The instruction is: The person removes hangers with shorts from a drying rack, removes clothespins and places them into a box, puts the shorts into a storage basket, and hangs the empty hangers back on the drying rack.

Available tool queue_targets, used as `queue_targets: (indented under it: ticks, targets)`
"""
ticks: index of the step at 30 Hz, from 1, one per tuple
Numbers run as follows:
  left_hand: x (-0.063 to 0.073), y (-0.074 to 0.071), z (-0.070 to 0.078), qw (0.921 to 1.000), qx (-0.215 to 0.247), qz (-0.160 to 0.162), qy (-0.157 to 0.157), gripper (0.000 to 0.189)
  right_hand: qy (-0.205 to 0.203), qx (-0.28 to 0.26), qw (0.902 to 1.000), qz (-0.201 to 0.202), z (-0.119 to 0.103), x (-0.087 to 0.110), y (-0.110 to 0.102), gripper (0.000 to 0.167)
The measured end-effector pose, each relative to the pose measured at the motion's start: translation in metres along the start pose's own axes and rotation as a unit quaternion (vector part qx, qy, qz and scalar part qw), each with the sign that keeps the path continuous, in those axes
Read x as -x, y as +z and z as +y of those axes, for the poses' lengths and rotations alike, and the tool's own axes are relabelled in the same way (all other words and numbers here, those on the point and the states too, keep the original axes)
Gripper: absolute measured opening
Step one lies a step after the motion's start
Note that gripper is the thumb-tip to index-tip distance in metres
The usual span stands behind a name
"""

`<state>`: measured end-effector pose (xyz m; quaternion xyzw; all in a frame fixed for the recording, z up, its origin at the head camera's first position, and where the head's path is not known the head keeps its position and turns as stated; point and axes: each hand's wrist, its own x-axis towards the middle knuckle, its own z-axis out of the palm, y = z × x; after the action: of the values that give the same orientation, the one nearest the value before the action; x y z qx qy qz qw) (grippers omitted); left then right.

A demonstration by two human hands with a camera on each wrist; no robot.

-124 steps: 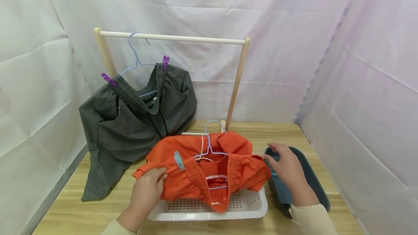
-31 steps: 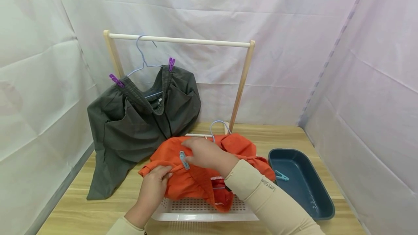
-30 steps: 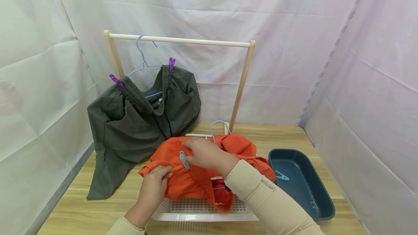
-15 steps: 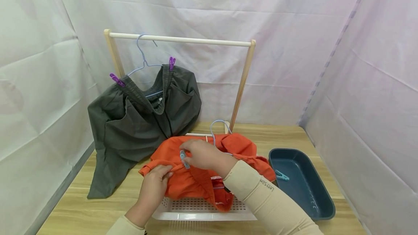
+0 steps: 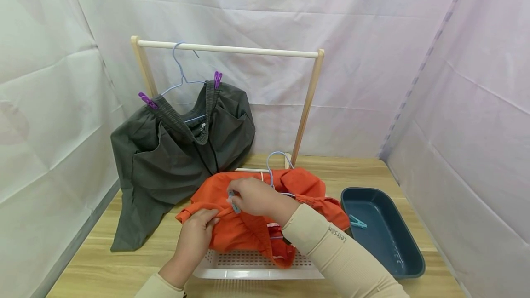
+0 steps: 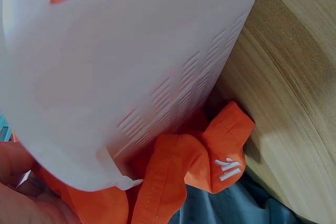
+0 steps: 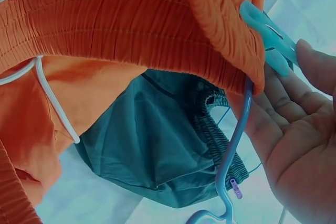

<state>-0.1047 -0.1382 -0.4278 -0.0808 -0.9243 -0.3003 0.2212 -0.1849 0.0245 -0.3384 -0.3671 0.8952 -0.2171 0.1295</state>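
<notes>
Orange drawstring pants [image 5: 232, 238] lie bunched over a white perforated basket [image 5: 256, 274], with a blue wire hanger [image 7: 224, 166] inside the elastic waistband. A light-blue clothespin [image 7: 270, 32] sits on the left end of that waistband. Thumb and fingers of my right hand [image 5: 254, 197] pinch this clothespin; in the right wrist view the thumb [image 7: 315, 64] meets its handle while the other fingers lie behind it. My left hand [image 5: 194, 233] grips the orange cloth at the left, beside the basket's rim. Part of the waistband is hidden behind my right forearm.
Dark grey pants [image 5: 182, 160] hang at the left from a wooden rack [image 5: 248, 50], held to their hanger by purple clothespins [image 5: 147, 100]. A dark blue tray [image 5: 414, 261] stands at the right, with another light-blue clothespin [image 5: 357, 222] in it.
My right hand has come left from the blue tray to the waistband's clothespin. Over the last second its fingers have closed round that clothespin. My left hand keeps its grip on the cloth.
</notes>
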Motion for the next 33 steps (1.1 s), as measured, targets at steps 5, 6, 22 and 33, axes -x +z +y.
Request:
queue_targets:
  ticks: [5,6,22,33]
  targets:
    - [-0.0001,0.0008,-0.0004,1.0000,-0.004,0.003,0.004,0.018,-0.004,-0.022,0.9997,0.011,0.0005,0.0019,0.0012,0.009]
    - [-0.0001,0.0009,-0.0004,1.0000,-0.005,0.003,0.005,0.018,-0.004,-0.025,0.9996,0.014,0.0008,0.0021,0.0015,0.008]
    - [0.0005,0.0012,-0.0009,1.0000,-0.008,0.003,0.004,0.017,0.000,-0.066,0.9961,0.057,0.0037,0.0050,0.0038,0.006]
    - [0.0002,0.0007,-0.0007,0.9998,-0.012,0.012,0.012,0.018,-0.001,-0.077,0.9942,0.075,0.0048,0.0077,0.0050,0.004]
